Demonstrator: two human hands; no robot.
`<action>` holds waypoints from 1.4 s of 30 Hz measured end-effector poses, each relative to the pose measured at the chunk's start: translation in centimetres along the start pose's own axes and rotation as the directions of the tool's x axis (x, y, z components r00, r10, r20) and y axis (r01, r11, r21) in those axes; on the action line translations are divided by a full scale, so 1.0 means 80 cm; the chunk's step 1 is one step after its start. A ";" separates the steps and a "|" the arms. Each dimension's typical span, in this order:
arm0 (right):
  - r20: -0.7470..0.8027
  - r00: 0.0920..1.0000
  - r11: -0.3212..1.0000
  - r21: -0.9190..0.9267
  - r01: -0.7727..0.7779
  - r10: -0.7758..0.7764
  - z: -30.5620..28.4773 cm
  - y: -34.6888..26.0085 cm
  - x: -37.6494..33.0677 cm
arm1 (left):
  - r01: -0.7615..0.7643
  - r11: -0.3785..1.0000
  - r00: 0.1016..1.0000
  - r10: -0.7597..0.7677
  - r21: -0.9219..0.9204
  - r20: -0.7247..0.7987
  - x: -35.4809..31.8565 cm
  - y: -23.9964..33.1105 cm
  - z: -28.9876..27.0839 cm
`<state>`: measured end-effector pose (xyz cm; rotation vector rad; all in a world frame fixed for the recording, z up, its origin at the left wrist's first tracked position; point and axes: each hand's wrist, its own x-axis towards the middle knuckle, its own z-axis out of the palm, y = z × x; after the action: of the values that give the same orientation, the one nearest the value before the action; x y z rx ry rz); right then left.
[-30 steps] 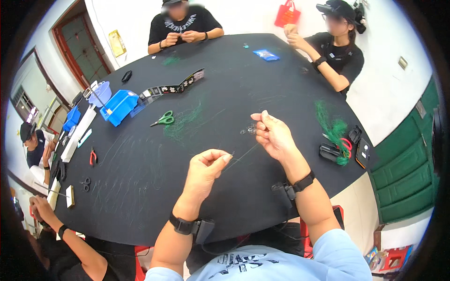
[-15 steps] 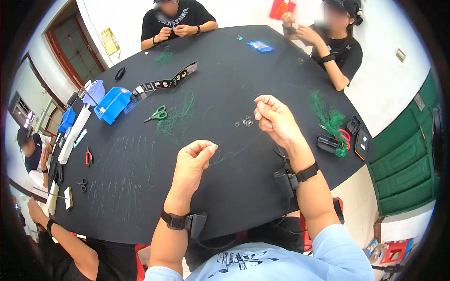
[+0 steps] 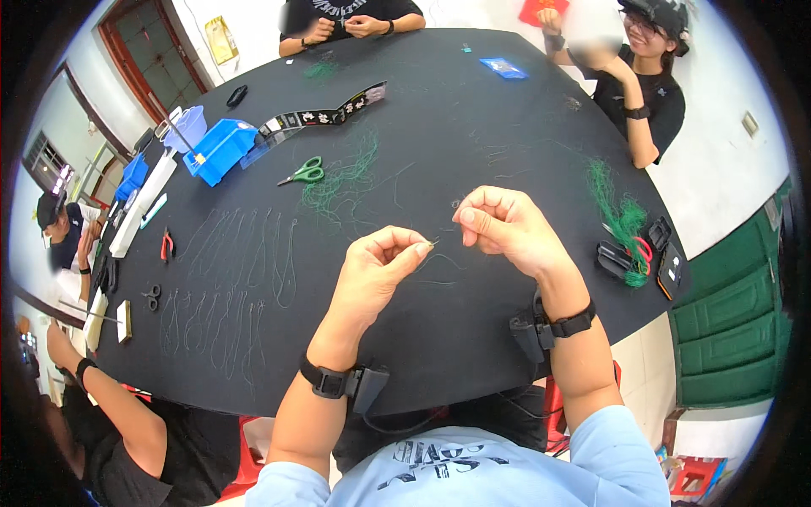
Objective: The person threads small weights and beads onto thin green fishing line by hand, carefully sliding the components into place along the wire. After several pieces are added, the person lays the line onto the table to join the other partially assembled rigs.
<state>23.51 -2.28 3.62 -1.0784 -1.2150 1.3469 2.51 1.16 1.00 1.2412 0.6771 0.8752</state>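
My left hand is closed in a pinch, thumb against forefinger. A tiny yellowish tip pokes out of it, and a fine thin line curves away below the fingertips. Just to its right, my right hand is also pinched; what lies between its fingers is too small to make out. A small metal ring shows right beside the right fingertips; whether it is held or lies on the table I cannot tell. Both hands hover over the black tabletop, close together but apart.
Left of my hands, thin lengths of line lie in rows. Beyond are green-handled scissors, tangled green thread and a blue bin. Red pliers lie left; a green thread bundle lies right. Several other people sit around.
The view has shifted, so the table appears farther up and right. My hands have come closer together, and the line once stretched between them now hangs in a slack curve.
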 end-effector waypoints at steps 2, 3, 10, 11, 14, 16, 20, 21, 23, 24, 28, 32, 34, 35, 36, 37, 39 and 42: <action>-0.021 1.000 0.998 -0.069 0.014 -0.015 0.006 0.000 -0.002 | 0.001 0.998 1.000 0.000 0.066 -0.013 0.001 -0.003 0.001; -0.021 1.000 0.993 -0.117 0.019 -0.021 0.009 -0.001 -0.002 | 0.004 0.998 1.000 -0.002 0.067 -0.018 0.001 -0.003 0.000; -0.033 0.992 0.938 -0.330 0.103 -0.121 0.023 0.009 -0.003 | 0.011 0.975 1.000 -0.007 0.223 -0.018 0.000 -0.008 0.001; -0.035 0.992 0.939 -0.329 0.103 -0.121 0.024 0.009 -0.004 | 0.015 0.966 1.000 -0.010 0.256 -0.019 0.000 -0.008 0.002; -0.061 0.987 0.886 -0.451 0.104 -0.147 0.028 0.006 -0.006 | -0.018 0.943 0.999 0.027 0.332 -0.021 0.000 -0.011 0.002; -0.089 0.988 0.849 -0.525 0.061 -0.126 0.030 0.002 -0.007 | -0.023 0.920 0.999 0.034 0.392 -0.021 0.000 -0.011 0.001; -0.086 0.991 0.807 -0.590 0.030 -0.100 0.029 -0.004 -0.008 | -0.066 0.846 0.995 0.093 0.530 -0.024 -0.001 -0.008 0.002; -0.078 0.994 0.796 -0.605 0.018 -0.082 0.029 -0.005 -0.009 | -0.067 0.846 0.995 0.093 0.529 -0.023 -0.001 -0.007 0.003; -0.072 0.995 0.784 -0.620 0.006 -0.064 0.028 -0.005 -0.008 | -0.115 0.788 0.990 0.141 0.605 0.003 -0.001 -0.005 0.003; -0.061 0.997 0.782 -0.623 0.003 -0.053 0.028 -0.004 -0.007 | -0.117 0.788 0.990 0.143 0.605 0.005 -0.001 -0.005 0.003; -0.048 0.999 0.781 -0.624 -0.013 -0.022 0.027 -0.005 -0.007 | -0.155 0.753 0.981 0.193 0.639 0.009 -0.001 -0.003 0.004; -0.039 0.999 0.787 -0.617 0.005 -0.037 0.027 -0.003 -0.007 | -0.183 0.733 0.974 0.225 0.655 0.021 -0.003 0.000 0.005; -0.044 0.999 0.801 -0.599 -0.005 -0.027 0.026 -0.003 -0.007 | -0.181 0.739 0.974 0.227 0.649 0.012 -0.003 0.000 0.004; -0.044 0.999 0.799 -0.601 -0.002 -0.031 0.025 0.000 -0.006 | -0.173 0.746 0.974 0.226 0.643 0.001 -0.003 -0.001 0.003; -0.024 0.999 0.829 -0.559 0.025 -0.047 0.022 0.004 -0.006 | -0.179 0.745 0.973 0.231 0.643 0.003 -0.002 -0.001 0.003; -0.004 0.998 0.855 -0.516 0.052 -0.063 0.019 0.008 -0.004 | -0.136 0.791 0.982 0.189 0.596 -0.028 -0.002 -0.002 0.002; 0.050 0.994 0.876 -0.469 0.112 -0.100 0.011 0.018 -0.001 | -0.094 0.831 0.987 0.148 0.548 -0.056 -0.001 -0.005 -0.001; 0.096 0.992 0.941 -0.323 0.103 -0.076 0.010 0.021 0.005 | -0.015 0.955 0.995 0.043 0.296 -0.087 0.000 -0.006 -0.005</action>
<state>22.46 -2.04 2.00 -1.1891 -1.5707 1.1533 2.23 1.35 0.48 1.4870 0.8898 0.8814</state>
